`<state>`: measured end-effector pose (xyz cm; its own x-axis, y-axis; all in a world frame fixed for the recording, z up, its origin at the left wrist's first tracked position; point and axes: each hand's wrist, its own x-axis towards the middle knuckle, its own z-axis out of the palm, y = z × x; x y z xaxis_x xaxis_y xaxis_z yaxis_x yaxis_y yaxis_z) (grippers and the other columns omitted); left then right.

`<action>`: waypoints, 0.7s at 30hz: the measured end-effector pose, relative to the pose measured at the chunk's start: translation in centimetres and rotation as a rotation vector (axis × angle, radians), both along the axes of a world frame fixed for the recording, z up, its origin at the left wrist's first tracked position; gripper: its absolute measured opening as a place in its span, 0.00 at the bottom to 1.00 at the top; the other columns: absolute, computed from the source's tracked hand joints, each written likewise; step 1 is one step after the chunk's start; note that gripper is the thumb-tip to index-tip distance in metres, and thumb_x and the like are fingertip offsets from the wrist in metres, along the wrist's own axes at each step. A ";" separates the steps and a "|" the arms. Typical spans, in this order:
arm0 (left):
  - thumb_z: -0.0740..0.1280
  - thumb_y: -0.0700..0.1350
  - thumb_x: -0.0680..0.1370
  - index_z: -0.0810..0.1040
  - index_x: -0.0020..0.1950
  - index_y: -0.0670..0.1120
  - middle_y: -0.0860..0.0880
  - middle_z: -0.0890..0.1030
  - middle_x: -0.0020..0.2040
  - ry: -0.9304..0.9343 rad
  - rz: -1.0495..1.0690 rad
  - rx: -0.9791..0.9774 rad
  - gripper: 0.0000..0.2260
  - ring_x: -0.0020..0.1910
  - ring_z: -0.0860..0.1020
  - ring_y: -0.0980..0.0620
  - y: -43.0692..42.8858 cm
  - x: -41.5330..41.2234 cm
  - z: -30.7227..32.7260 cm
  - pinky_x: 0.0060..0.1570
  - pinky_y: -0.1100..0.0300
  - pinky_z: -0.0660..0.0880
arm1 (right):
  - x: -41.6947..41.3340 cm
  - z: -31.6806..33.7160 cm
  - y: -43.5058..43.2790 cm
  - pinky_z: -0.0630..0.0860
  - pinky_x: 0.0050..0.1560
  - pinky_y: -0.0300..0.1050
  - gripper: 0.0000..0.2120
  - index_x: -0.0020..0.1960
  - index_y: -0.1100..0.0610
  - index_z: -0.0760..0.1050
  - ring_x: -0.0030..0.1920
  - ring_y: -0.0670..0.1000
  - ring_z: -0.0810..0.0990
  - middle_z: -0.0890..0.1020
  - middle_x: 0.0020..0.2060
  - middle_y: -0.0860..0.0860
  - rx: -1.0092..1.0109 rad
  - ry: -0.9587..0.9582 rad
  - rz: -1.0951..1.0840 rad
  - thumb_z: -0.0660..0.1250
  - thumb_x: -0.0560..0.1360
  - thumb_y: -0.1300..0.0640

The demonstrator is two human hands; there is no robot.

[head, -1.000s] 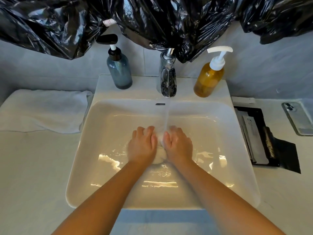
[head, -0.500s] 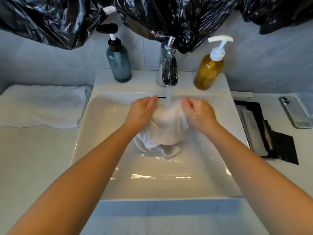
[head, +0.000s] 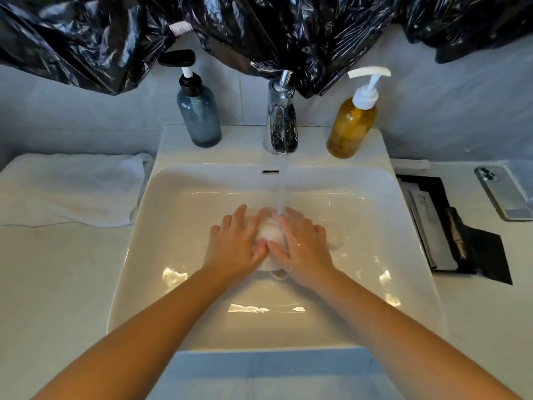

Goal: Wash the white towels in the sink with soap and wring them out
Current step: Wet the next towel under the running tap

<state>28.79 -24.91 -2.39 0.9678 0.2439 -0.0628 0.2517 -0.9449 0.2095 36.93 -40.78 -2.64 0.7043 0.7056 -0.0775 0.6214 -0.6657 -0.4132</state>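
The wet white towel (head: 271,232) sits bunched up in the middle of the sink (head: 403,226), right under the water (head: 281,192) falling from the tap (head: 281,119) at 12 o'clock, so it gets soaked. The left hand (head: 235,245) and right hand (head: 302,245) lie on it side by side. Their fingers are flat and a little spread, pushing down, probably to squash water through. The blue bottle (head: 199,116) at 11 o'clock and the yellow bottle (head: 350,128) at 1 o'clock stand close by, easy to reach. A folded towel (head: 72,189) waits at 9 o'clock, out of the splash.
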 end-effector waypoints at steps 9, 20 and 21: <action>0.61 0.60 0.78 0.69 0.61 0.50 0.46 0.74 0.52 0.034 0.006 0.134 0.18 0.46 0.76 0.43 0.7 3.5 -1.3 0.36 0.54 0.71 | 2.2 -0.7 2.9 0.75 0.36 0.49 0.19 0.54 0.57 0.75 0.37 0.58 0.79 0.77 0.41 0.55 0.047 -0.252 -0.148 0.56 0.79 0.42; 0.55 0.53 0.79 0.78 0.64 0.48 0.45 0.79 0.54 -0.406 -0.156 -0.049 0.20 0.48 0.78 0.42 2.2 1.8 0.8 0.35 0.53 0.76 | 5.2 3.1 -0.6 0.71 0.52 0.47 0.22 0.65 0.48 0.76 0.59 0.53 0.76 0.77 0.60 0.48 0.099 0.008 -0.015 0.53 0.80 0.39; 0.55 0.54 0.78 0.75 0.67 0.48 0.43 0.78 0.58 -0.385 -0.155 -0.077 0.22 0.51 0.78 0.41 2.0 1.3 0.1 0.39 0.51 0.78 | 4.6 2.4 -0.9 0.71 0.59 0.50 0.27 0.68 0.49 0.75 0.63 0.54 0.74 0.75 0.64 0.50 0.136 0.030 -0.015 0.52 0.78 0.37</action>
